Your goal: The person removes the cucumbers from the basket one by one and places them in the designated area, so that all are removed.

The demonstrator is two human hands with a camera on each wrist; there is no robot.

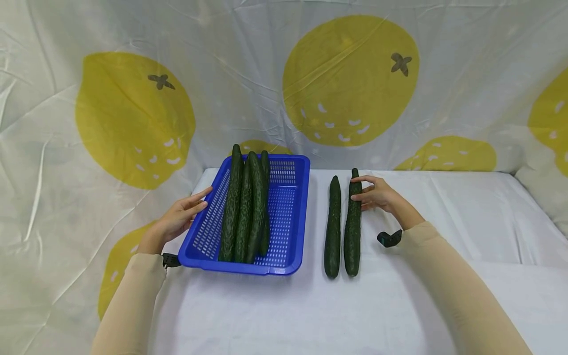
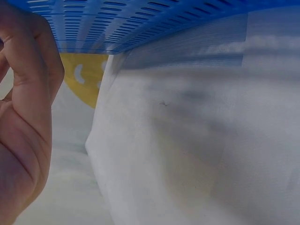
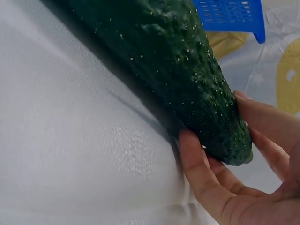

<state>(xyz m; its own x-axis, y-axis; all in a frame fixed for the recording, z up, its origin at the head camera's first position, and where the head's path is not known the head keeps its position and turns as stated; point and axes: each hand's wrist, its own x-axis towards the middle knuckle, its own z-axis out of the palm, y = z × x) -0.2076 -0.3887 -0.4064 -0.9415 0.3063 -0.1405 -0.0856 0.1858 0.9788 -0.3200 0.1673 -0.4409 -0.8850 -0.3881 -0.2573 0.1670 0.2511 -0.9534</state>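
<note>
My right hand (image 1: 378, 194) pinches the upper end of a long, dark green, bumpy cucumber (image 1: 352, 231), thumb and fingers on its two sides. In the right wrist view this cucumber (image 3: 173, 70) slants across the picture, its narrow tip between the digits. Just to its left, a second cucumber (image 1: 333, 231) lies lengthwise on the white cloth. My left hand (image 1: 176, 219) is at the left side of a blue plastic basket (image 1: 286, 270), its extended fingers right at the rim. Several cucumbers (image 1: 230, 212) lean side by side in the basket's left half, their upper ends over the far rim.
A white cloth (image 1: 266, 315) covers the table. Behind and to the left hangs a pale curtain (image 1: 239, 64) printed with big yellow fruit. Black wrist cameras (image 1: 389, 239) are worn on both arms.
</note>
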